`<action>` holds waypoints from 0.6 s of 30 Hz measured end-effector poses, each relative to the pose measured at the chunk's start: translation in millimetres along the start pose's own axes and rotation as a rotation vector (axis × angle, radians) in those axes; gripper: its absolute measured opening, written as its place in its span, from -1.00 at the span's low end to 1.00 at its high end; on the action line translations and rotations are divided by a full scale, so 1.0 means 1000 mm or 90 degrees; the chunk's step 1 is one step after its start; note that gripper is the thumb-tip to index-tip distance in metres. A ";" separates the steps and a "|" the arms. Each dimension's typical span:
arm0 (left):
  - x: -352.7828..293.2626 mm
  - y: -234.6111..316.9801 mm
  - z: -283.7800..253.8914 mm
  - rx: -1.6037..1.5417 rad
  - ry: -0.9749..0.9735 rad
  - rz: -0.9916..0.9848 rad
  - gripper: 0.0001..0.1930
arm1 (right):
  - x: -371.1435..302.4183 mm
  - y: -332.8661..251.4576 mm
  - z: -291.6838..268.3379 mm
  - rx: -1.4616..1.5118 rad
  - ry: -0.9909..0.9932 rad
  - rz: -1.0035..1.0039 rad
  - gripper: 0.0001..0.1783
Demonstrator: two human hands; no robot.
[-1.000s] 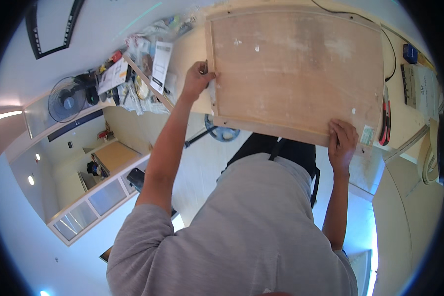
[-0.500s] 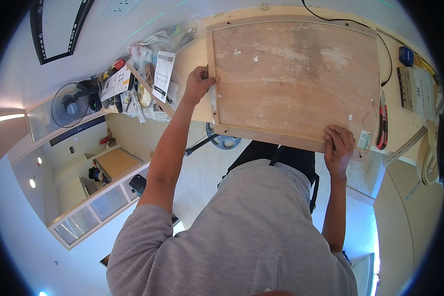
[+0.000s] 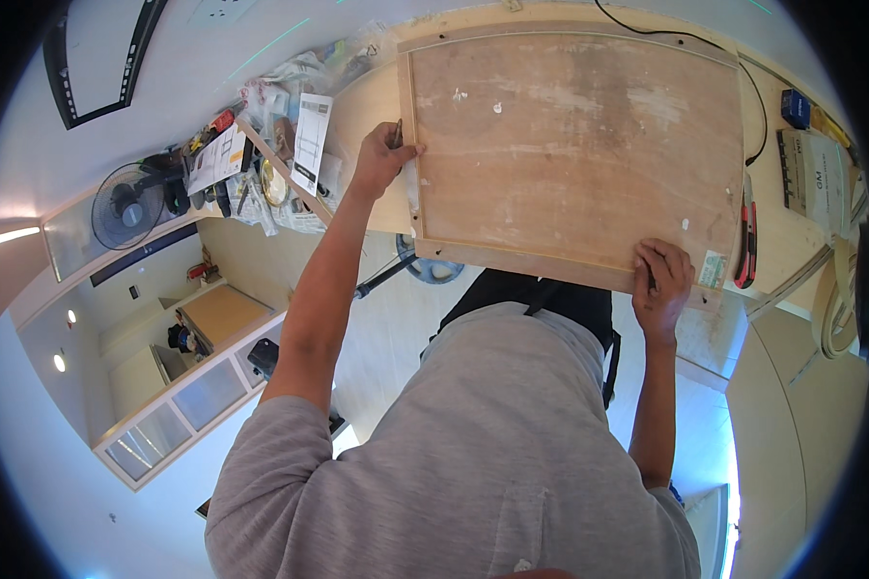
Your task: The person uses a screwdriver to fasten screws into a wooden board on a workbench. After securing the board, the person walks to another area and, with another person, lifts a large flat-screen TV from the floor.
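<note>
Left hand: At the left edge of the wooden panel, the left hand (image 3: 384,159) is narrow, fingers curled and thumb over the rim, holding it. A small dark thing shows at the fingers; I cannot tell if it is held or fixed to the panel.
Right hand: On the panel's near rail, toward its right corner, the right hand (image 3: 664,280) holds the wood with bent fingers; the fingertips reach inside the rim.
Wooden panel: The wooden panel (image 3: 570,145), a framed brown board with pale scuffs, lies on the table (image 3: 372,121) in front of the body; its near rail seems to reach past the table's edge.
Sticker: A small sticker (image 3: 713,270) is at the panel's near right corner.
Knife: Just right of the panel lies a red and black cutter knife (image 3: 747,241).
Cable: A black cable (image 3: 767,108) curves past the panel's far right corner.
Boxes: Farther right of the panel are a blue box (image 3: 795,108) and a pale box (image 3: 825,174).
Clutter: Left of the panel are a paper sheet (image 3: 311,140), a wooden strip (image 3: 282,170) and plastic bags (image 3: 294,79).
Fan: Well left of the panel stands a fan (image 3: 127,206).
Shirt: Nearer than the panel is the wearer's grey shirt (image 3: 434,444).
</note>
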State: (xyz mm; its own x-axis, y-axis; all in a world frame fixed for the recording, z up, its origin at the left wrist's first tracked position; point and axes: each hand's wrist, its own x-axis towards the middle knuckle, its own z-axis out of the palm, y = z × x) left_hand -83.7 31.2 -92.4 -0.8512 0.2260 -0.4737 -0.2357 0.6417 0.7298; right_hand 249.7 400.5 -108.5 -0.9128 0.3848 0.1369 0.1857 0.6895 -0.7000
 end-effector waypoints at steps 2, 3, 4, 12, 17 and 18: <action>0.001 0.000 0.000 0.005 0.000 -0.013 -0.58 | 0.001 0.000 -0.001 0.002 -0.007 0.004 -0.80; 0.001 0.000 -0.001 0.009 0.000 -0.005 -0.58 | 0.001 0.000 -0.001 -0.001 -0.003 -0.001 -0.80; 0.002 0.000 -0.001 0.012 -0.002 -0.008 -0.58 | 0.002 0.000 -0.001 -0.003 -0.002 -0.005 -0.79; 0.010 -0.001 -0.007 0.072 -0.035 -0.018 -0.68 | -0.003 0.007 0.002 -0.020 0.007 -0.030 -0.82; 0.019 -0.012 -0.009 0.116 -0.036 -0.014 -0.65 | -0.004 0.012 0.004 -0.020 0.003 -0.024 -0.82; 0.020 -0.014 -0.009 0.089 -0.040 -0.022 -0.64 | -0.004 0.013 0.004 -0.024 0.007 -0.030 -0.81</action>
State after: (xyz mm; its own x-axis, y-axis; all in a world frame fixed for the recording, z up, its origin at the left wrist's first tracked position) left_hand -101.5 20.3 -107.9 -0.8111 0.2447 -0.5313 -0.1935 0.7449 0.6385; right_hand 254.5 405.3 -120.7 -0.9169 0.3576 0.1772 0.1562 0.7301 -0.6652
